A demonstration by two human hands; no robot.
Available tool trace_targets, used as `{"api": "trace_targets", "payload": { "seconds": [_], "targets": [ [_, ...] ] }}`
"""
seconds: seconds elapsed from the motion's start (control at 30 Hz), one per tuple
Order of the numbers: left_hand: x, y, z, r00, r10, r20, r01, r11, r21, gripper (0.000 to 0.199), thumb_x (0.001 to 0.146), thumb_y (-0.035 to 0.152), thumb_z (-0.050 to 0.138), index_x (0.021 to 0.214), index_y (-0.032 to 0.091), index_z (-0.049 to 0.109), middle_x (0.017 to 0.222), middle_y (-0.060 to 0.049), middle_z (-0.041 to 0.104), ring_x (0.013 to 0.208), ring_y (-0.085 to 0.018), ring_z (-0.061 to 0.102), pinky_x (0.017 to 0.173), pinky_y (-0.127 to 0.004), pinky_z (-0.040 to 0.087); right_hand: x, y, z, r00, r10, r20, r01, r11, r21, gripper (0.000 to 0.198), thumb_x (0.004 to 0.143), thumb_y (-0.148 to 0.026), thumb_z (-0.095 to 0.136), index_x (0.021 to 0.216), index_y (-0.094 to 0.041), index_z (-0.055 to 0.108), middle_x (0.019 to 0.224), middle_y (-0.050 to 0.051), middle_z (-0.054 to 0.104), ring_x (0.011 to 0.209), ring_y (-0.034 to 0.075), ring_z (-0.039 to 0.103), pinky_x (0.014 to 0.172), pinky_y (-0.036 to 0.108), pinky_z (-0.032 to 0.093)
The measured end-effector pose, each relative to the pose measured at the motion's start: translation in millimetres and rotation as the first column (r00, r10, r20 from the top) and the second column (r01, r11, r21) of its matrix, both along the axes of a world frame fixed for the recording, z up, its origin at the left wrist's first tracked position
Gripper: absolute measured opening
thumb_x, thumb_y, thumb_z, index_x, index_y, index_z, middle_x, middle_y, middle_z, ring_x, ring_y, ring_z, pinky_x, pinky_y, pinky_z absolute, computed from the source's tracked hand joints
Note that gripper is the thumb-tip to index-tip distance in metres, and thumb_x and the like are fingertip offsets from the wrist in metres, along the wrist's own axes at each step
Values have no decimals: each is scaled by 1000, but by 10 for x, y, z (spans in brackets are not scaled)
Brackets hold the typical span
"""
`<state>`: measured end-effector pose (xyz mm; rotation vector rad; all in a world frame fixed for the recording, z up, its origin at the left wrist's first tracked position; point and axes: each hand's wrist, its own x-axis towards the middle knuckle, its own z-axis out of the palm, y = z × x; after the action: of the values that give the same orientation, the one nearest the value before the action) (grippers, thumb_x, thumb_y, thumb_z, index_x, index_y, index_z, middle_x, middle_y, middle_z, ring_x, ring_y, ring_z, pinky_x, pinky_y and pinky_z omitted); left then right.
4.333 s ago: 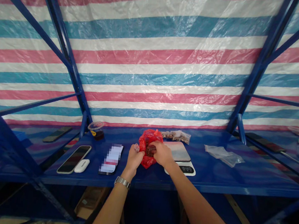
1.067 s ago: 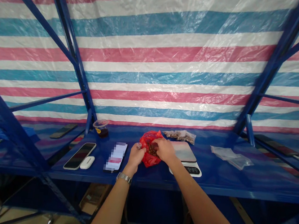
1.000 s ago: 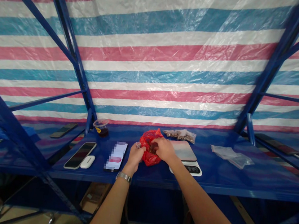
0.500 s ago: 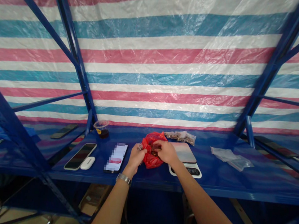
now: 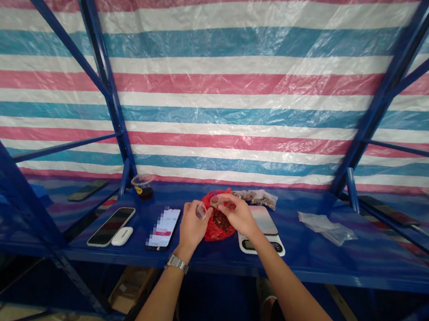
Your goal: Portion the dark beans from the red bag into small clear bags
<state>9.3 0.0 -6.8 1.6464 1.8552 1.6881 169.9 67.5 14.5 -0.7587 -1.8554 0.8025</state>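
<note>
My left hand [image 5: 193, 223] is closed on a small clear plastic piece [image 5: 201, 211], cup-like or lid-like, at the left edge of an open red plastic bag [image 5: 211, 233]. Above the bag, my right hand [image 5: 237, 214] pinches a small clear round cup [image 5: 215, 201]; a little brownish matter seems to show in it. Dark reddish-brown pieces [image 5: 221, 222] lie in the bag, small and hard to name. Just right of the bag stands a white digital scale [image 5: 264, 221] with a metal plate and dark display, partly behind my right wrist.
Behind the scale lie clear bags of brown pieces [image 5: 259, 197]. Flat clear bags [image 5: 327, 227] are to the right. On the left are a lit phone [image 5: 165, 227], a dark phone [image 5: 112, 226], a white case [image 5: 122, 236] and a cup of dark liquid [image 5: 143, 189]. Blue posts [image 5: 103, 74] frame the shelf.
My right hand has come up out of the red bag and now holds the small clear cup over it. The bag's brown contents show more. The view has shifted slightly.
</note>
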Motion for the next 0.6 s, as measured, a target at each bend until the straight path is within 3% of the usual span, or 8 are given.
{"api": "trace_targets", "payload": {
  "seconds": [0.17, 0.33, 0.6],
  "targets": [
    [-3, -12, -14, 998, -53, -37, 51, 998, -46, 7, 87, 25, 69, 84, 24, 63, 89, -2, 55, 80, -19, 56, 75, -30, 41, -46, -190, 87, 994, 41, 100, -61, 976, 208, 29, 85, -11, 66, 111, -23, 74, 113, 5, 77, 109, 23, 68, 105, 43, 48],
    [11, 13, -36, 996, -93, -6, 93, 994, -65, 10, 83, 23, 71, 80, 23, 61, 88, -3, 59, 82, -20, 56, 74, -29, 39, -53, -252, 110, 971, -30, 237, -81, 893, 443, 34, 91, -6, 58, 115, -24, 74, 119, 9, 72, 114, 24, 63, 104, 45, 48],
    [0, 99, -115, 982, -165, 96, 168, 985, -29, 10, 81, 24, 70, 87, 21, 63, 83, -1, 62, 80, -19, 57, 74, -29, 40, -80, -255, 88, 961, -48, 274, -101, 856, 506, 50, 88, 2, 50, 123, -25, 73, 128, 10, 69, 118, 25, 63, 104, 46, 50]
  ]
}}
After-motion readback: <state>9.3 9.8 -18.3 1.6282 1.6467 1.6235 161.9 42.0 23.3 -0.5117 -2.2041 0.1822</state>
